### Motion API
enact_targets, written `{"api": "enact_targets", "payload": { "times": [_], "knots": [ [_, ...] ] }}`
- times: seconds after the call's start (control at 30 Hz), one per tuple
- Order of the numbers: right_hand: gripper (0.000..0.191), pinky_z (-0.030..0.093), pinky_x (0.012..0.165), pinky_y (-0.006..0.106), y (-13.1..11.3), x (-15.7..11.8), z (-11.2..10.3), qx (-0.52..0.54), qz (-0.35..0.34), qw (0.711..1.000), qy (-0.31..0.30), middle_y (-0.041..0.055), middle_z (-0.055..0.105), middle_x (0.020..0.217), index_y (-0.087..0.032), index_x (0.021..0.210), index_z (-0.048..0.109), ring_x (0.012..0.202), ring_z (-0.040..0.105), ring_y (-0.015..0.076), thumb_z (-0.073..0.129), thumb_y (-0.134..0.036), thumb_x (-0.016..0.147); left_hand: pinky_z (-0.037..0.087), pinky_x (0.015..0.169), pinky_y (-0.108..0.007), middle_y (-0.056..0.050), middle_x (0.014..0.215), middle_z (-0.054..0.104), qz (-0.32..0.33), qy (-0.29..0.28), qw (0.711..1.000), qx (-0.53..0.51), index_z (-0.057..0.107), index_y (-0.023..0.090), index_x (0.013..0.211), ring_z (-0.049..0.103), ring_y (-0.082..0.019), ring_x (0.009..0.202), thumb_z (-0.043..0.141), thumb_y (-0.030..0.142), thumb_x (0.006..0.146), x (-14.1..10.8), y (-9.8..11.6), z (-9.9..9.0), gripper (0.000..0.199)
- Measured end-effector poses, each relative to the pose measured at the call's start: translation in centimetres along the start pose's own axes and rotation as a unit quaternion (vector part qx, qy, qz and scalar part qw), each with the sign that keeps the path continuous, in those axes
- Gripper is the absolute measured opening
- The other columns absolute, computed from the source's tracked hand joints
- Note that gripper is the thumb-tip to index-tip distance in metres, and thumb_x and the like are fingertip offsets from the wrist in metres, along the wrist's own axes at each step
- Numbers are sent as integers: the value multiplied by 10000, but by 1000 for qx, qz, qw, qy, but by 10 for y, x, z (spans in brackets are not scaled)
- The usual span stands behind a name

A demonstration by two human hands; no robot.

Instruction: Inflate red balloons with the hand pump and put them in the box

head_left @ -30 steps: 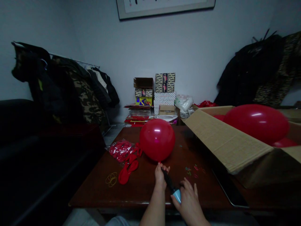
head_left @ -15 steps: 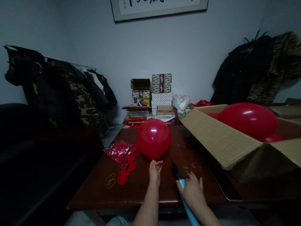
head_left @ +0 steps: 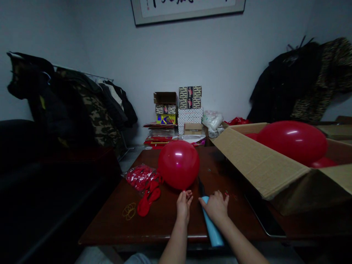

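A round, inflated red balloon [head_left: 178, 165] stands over the table, its neck pointing toward me. My left hand [head_left: 184, 205] pinches that neck between thumb and fingers. Just to the right, a light blue hand pump [head_left: 212, 229] with a black nozzle lies slanted across the table's front edge. My right hand [head_left: 217, 208] is on the pump's upper end, thumb across it and the other fingers partly spread. Left of the balloon are flat red balloons [head_left: 148, 201], a clear bag of more red balloons [head_left: 140, 176] and several yellow rubber bands [head_left: 129, 211].
On the right, an open cardboard box [head_left: 258, 161] holds inflated red balloons [head_left: 293, 143]. A dark flat tablet-like device [head_left: 265, 216] lies below it on the brown table [head_left: 110, 229]. Stacked boxes [head_left: 189, 97] stand by the wall. Coats hang on both sides.
The pump has swung up and left, its blue end now resting at the table edge, with my right hand moving along. The balloon's neck and my left hand shifted slightly right and nearer.
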State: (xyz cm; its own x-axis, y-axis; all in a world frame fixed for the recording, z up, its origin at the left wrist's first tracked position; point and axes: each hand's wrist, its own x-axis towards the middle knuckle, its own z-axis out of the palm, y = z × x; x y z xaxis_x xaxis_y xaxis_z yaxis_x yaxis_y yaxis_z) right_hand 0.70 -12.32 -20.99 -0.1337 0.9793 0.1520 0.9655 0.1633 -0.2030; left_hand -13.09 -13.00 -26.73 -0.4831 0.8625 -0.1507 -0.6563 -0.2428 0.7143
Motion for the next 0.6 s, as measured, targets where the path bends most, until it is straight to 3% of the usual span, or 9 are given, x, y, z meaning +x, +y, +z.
{"api": "enact_targets", "payload": {
  "times": [0.17,0.3,0.43,0.6],
  "knots": [
    [691,101,984,616,-16,20,13,4,6,1000,3,230,538,1172,-57,962,654,1210,347,365,245,-599,828,466,827,-362,-90,780,666,5,-14,1000,1,545,146,576,615,-170,770,709,427,641,1,-3,-3,332],
    [673,100,1006,576,-16,20,12,10,-12,1000,19,216,517,1209,-63,1000,632,1235,324,336,218,-573,855,473,826,-367,-95,783,676,3,-14,1000,-7,553,143,583,624,-170,766,723,413,631,2,-2,-5,323],
    [499,73,1043,508,8,11,8,7,-46,998,42,157,483,1271,-106,1043,599,1279,276,276,284,-456,877,470,843,-379,-92,774,681,3,-17,1000,-10,555,144,588,630,-173,771,723,416,633,2,-2,-6,323],
    [299,102,1050,492,59,2,7,-5,-74,996,49,112,523,1232,-157,1004,612,1265,315,261,415,-293,825,474,833,-375,-86,742,678,-9,-21,1000,-10,562,137,611,629,-168,749,725,436,621,3,-3,-6,341]
  ]
}}
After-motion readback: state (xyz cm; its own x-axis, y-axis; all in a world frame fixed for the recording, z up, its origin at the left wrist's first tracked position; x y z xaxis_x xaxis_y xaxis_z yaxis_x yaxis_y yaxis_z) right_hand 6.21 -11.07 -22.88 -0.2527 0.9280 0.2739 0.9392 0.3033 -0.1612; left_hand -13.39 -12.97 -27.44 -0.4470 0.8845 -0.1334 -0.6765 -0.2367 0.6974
